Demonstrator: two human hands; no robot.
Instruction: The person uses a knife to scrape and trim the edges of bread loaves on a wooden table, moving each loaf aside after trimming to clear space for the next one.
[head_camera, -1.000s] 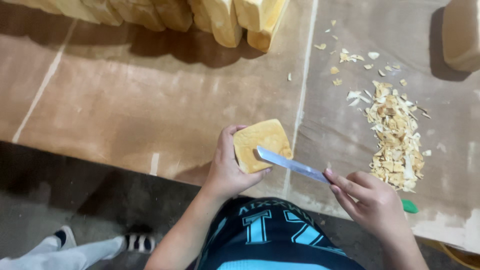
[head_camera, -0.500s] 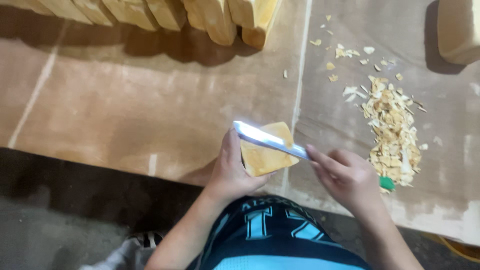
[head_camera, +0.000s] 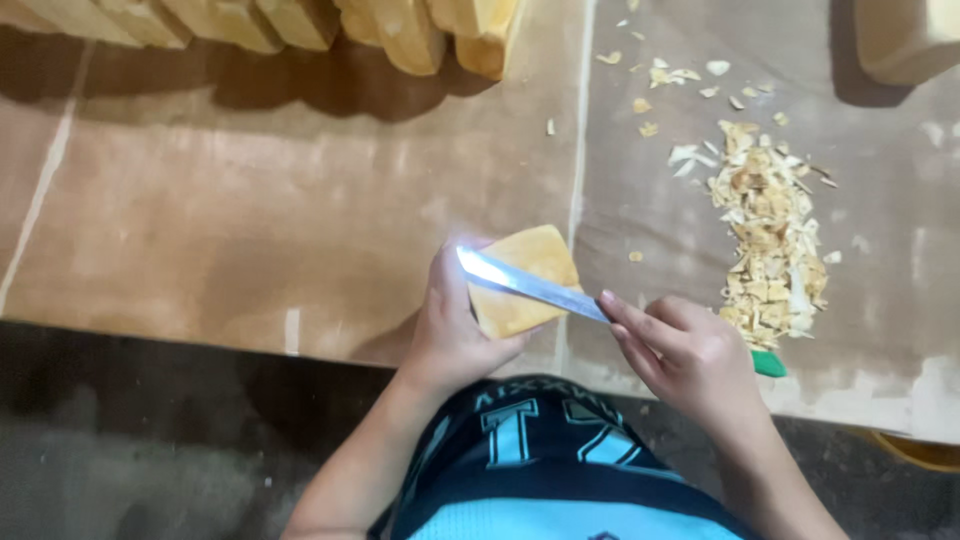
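Left hand (head_camera: 455, 330) grips wood block (head_camera: 525, 280) above table (head_camera: 250, 230) edge, fingers curled round block's left side. Right hand (head_camera: 690, 355) fingers closed on knife (head_camera: 525, 285) handle; green handle end shows past palm. Blade lies flat across block. Shavings (head_camera: 765, 225) piled well right of block. More blocks (head_camera: 300, 25) stacked along far edge.

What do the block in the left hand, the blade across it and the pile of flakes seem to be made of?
Block: pale yellow, matte, looks like raw unfinished wood.
Blade: long, flat and shiny with bright glare, so probably bare metal; the right hand hides its grip, where a green end shows.
Flakes: thin, curled, the block's colour, seemingly wood shavings.
Left hand grips the block.
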